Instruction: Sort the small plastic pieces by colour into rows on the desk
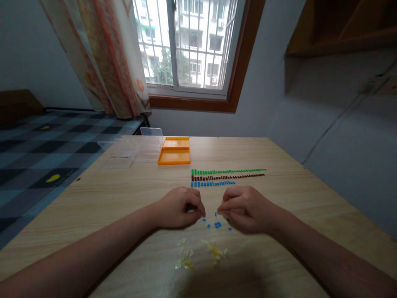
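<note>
My left hand [180, 207] rests on the wooden table [279, 165], fingers curled into a pinch; what it holds is too small to make out. My right hand [245, 208] is opposite it, fingertips pinched together just above a few loose blue pieces [217, 224]. Beyond the hands lie three neat rows of small pieces: a green row [228, 171], a brown row [228, 177] and a shorter blue row [212, 183]. A scatter of yellow pieces [198, 253] lies nearer to me.
An orange tray [174, 150] sits at the back of the table, with clear plastic lids [133, 149] to its left. A bed with a checked cover [40, 149] stands left of the table. A window and curtain are behind.
</note>
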`<state>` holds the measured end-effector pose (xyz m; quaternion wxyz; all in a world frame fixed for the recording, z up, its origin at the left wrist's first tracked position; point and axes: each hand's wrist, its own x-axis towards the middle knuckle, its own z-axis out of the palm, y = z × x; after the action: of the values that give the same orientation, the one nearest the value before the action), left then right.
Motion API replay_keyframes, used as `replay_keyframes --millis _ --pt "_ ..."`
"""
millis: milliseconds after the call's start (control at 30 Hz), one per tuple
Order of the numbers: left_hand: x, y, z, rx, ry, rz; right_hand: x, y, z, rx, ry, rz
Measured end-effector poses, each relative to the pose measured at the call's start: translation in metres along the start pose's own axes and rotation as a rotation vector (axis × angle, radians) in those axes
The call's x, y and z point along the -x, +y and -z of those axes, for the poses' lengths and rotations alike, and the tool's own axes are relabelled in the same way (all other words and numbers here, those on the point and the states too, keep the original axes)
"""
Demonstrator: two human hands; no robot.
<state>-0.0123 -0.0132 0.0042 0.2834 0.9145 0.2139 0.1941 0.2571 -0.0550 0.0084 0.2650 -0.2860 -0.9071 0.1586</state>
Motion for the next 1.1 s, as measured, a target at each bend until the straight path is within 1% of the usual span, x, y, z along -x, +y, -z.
replay_keyframes --millis 67,200,400,500,600,733,933,1000,1100 --pt "0.001 -0.001 0.002 0.031 -0.037 -0.008 -0.001 -0.003 -0.002 -0.011 -0.044 0.027" --pt "0.002 -0.002 0.006 0.046 -0.091 -0.023 -0.003 0.000 -0.002 0.020 -0.079 0.012" --pt "0.002 0.000 0.006 -0.016 -0.101 -0.035 -0.002 0.005 -0.002 0.089 -0.104 -0.031" --pt "0.002 0.000 0.004 -0.054 -0.087 -0.043 -0.002 0.007 -0.002 0.111 -0.089 -0.056" --pt "0.002 0.000 0.002 -0.077 -0.037 -0.040 0.000 0.009 0.000 0.105 -0.056 -0.058" --pt "0.002 0.000 0.000 -0.039 0.026 -0.026 0.003 0.009 0.007 0.065 -0.020 -0.041" --pt "0.001 -0.001 0.001 0.047 0.049 -0.008 0.006 0.010 0.020 -0.005 -0.039 -0.018" --pt "0.002 -0.001 0.001 0.059 0.051 -0.005 0.007 0.011 0.021 -0.019 -0.053 -0.006" --pt "0.002 0.000 0.000 0.039 0.049 -0.004 0.007 0.012 0.018 -0.024 -0.105 -0.024"
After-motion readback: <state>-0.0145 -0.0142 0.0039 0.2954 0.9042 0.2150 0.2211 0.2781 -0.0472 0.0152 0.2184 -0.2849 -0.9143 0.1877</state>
